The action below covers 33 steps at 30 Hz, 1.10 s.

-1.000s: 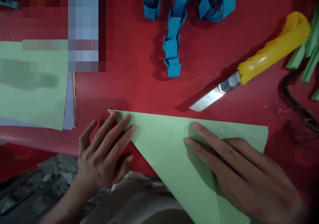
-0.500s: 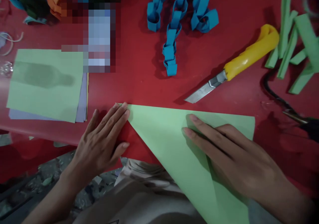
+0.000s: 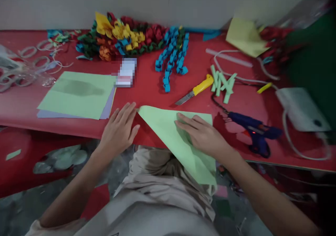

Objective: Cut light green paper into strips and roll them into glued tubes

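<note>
A light green sheet (image 3: 165, 124), folded over diagonally, lies at the front edge of the red table, its lower part hanging past the edge. My left hand (image 3: 118, 127) rests flat beside the sheet's pointed left corner, thumb apart, holding nothing. On top of the sheet lies my right hand (image 3: 202, 134), fingers stretched out and pressing on the paper. Just behind the sheet is a yellow-handled cutter (image 3: 202, 86) with its blade out.
Left, a stack of green and purple paper (image 3: 76, 92). Behind, blue paper chains (image 3: 172, 59) and a colourful chain pile (image 3: 126, 36). Right, green strips (image 3: 223, 82), a blue glue gun (image 3: 254, 127) with a lit red light, a white box (image 3: 301, 108) and cables.
The view has tilted up and back, showing more of the table and wall. My left hand has slid slightly off the sheet's left corner. My right hand stays on the sheet.
</note>
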### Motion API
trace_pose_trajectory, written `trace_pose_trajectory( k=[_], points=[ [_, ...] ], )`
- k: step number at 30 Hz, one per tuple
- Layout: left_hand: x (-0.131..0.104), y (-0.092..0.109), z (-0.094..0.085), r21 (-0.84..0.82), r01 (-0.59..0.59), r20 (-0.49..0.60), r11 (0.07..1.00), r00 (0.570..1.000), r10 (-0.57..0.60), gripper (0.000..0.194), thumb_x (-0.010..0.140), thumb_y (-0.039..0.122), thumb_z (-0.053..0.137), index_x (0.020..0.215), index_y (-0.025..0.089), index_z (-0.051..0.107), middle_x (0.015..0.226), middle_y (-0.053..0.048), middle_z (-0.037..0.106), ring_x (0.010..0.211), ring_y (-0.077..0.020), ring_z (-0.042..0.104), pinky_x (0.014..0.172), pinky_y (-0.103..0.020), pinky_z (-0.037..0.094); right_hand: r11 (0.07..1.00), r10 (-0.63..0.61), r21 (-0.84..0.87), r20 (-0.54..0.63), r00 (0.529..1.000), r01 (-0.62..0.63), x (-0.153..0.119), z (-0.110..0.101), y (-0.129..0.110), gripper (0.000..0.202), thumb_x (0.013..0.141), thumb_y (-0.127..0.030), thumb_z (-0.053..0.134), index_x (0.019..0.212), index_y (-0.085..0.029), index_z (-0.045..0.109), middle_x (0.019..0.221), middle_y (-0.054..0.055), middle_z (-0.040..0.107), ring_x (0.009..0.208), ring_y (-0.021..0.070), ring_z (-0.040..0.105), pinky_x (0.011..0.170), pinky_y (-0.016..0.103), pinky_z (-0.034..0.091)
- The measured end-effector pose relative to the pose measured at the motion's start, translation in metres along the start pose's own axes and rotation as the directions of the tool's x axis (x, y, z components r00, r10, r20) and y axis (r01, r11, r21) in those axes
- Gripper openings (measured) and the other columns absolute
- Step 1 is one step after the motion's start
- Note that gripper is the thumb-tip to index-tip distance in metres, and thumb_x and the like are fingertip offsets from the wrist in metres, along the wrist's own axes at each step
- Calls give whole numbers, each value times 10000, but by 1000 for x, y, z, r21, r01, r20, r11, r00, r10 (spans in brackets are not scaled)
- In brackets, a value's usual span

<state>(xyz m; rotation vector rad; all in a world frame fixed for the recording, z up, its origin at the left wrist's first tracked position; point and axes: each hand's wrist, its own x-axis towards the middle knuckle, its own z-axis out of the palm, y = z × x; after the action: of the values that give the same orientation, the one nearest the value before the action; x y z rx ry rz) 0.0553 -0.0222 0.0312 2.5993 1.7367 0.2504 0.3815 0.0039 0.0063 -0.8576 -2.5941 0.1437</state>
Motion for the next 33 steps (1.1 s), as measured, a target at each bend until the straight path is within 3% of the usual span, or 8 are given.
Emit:
trace_pose_trajectory(
  k=[4,8,12,18,23,25,29,33],
  points=[
    [-11,5,-3,-3,-108,-70,994,992,107,466,1009,304,429,1416,95,520,1482,-198,536,1425,-324,465,1166,-470,391,1000,14,-20,17,1000,-14,1,-2,-1,510,921,4,393,1346,-148,630,1474,169,572,1323,269,601,1078,490,520],
    [-10,5,-3,-24,-126,-203,992,972,118,569,1002,263,438,1544,111,359,1585,-185,425,1492,-298,380,1200,-477,352,999,12,-31,31,999,-11,1,-4,-4,514,904,14,401,1344,-124,628,1481,184,562,1355,268,573,1093,489,509],
    [-3,0,0,-21,-289,-32,957,957,288,550,1038,323,384,1572,192,365,1622,-101,393,1523,-258,337,1264,-489,236,999,-3,-39,46,999,5,1,-3,-5,530,879,31,410,1338,-113,631,1470,186,572,1385,262,544,1110,484,497],
    [-12,-16,2,-40,-242,2,970,970,242,562,1052,377,326,1581,190,362,1618,-91,394,1510,-235,364,1268,-467,241,991,82,99,45,996,-86,4,-18,-6,623,856,27,392,1401,-186,605,1509,136,546,1360,248,566,1107,480,506],
    [-38,-23,-2,-24,-180,-42,983,983,179,571,1029,415,379,1561,209,412,1583,-107,451,1487,-277,404,1244,-502,291,951,295,197,-353,888,-238,5,-62,-66,562,928,-36,370,1380,-272,607,1266,80,700,1146,225,675,978,420,573],
    [-47,-24,-2,-19,-165,-59,986,985,164,586,1024,432,388,1568,216,397,1589,-108,440,1497,-283,386,1243,-512,281,966,258,68,-351,900,-250,14,-66,-107,536,917,-35,404,1357,-258,614,1237,90,707,1121,259,653,990,463,539],
    [-56,-27,0,-14,-171,-69,985,983,170,578,1025,433,375,1554,202,415,1600,-129,413,1500,-290,378,1231,-524,282,970,162,-175,-61,985,-170,59,-26,-168,437,988,-178,404,1386,-110,571,1400,180,615,1204,326,575,937,487,505],
    [-56,-31,1,11,-199,-52,980,979,199,558,1009,381,384,1508,142,455,1593,-167,419,1496,-311,381,1213,-550,290,940,243,-262,67,968,-218,113,37,-172,497,1038,-302,378,1423,-20,519,1501,255,510,1360,381,460,1058,551,415]
  ],
)
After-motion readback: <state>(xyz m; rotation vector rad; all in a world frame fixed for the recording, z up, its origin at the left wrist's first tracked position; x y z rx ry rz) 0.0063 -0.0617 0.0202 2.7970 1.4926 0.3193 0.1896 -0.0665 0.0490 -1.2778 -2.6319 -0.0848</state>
